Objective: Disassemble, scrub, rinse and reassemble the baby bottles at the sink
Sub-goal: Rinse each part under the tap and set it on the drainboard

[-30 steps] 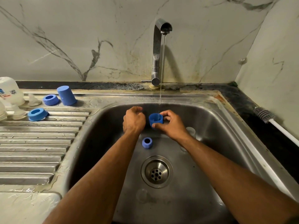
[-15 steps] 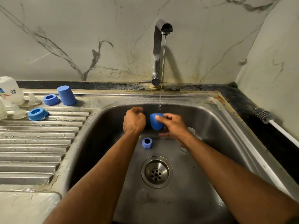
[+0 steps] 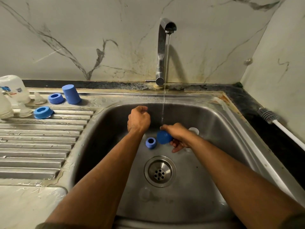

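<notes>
The right hand (image 3: 177,134) gripped a blue cap (image 3: 164,137) low in the sink (image 3: 214,123), its long axis tipped leftward, closed end toward the camera. The tap stream (image 3: 165,96) fell just above that hand. A blue ring (image 3: 150,142) sat on the basin floor just left of the cap, below the left hand (image 3: 139,120), which was curled and seemingly held nothing. A bottle (image 3: 14,88) on the drainboard bore blue print, too blurred to read.
</notes>
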